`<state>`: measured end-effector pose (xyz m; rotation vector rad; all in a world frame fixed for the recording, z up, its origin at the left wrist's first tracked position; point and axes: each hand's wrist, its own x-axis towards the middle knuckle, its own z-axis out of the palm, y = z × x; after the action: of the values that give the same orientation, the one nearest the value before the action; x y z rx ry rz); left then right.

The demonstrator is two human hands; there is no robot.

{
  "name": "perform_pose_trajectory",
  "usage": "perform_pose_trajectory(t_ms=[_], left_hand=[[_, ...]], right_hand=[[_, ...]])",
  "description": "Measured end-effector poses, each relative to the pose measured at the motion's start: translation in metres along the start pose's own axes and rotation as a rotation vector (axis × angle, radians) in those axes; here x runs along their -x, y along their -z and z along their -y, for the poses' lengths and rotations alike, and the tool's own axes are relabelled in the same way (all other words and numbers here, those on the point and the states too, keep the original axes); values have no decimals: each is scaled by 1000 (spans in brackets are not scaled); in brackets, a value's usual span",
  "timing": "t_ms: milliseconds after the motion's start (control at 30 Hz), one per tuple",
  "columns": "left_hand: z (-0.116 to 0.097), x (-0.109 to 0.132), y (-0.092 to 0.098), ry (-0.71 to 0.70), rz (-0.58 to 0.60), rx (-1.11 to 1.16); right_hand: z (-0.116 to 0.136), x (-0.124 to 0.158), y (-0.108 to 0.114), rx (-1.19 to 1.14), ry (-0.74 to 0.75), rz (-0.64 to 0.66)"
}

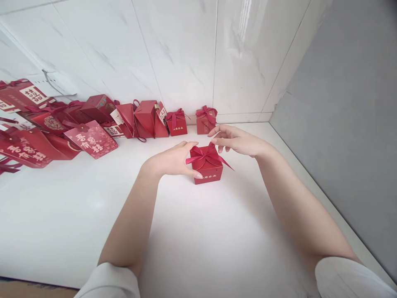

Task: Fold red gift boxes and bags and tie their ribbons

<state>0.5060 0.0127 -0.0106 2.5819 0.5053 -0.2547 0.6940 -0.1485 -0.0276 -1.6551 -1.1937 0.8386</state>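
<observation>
A small red gift box (208, 174) stands upright on the white table, with pale lettering on its front and a magenta ribbon bow (206, 156) tied across its folded top. My left hand (173, 159) grips the box from its left side, the thumb pressed to the front and the fingers behind the left top edge. Over the right back of the box, my right hand (232, 140) has its fingers curled at the upper loop of the bow and seems to pinch it. The ribbon's tails stick out to left and right.
Two similar boxes with bows, a left one (178, 123) and a right one (206, 120), stand by the tiled wall (182, 54). Farther left are larger red boxes (145, 120) and a pink tag (91, 139). A grey panel (347, 124) borders the table's right side.
</observation>
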Motion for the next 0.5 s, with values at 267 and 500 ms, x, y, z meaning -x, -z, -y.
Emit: perform_pose_trajectory(t_ms=[267,500], left_hand=[[4,-7,-3,-68,-12,47],[13,-6,12,-133,-265,401]], right_hand=[[-1,3,7,77,-53,-9],[-8,-1,6,-59,-34,-113]])
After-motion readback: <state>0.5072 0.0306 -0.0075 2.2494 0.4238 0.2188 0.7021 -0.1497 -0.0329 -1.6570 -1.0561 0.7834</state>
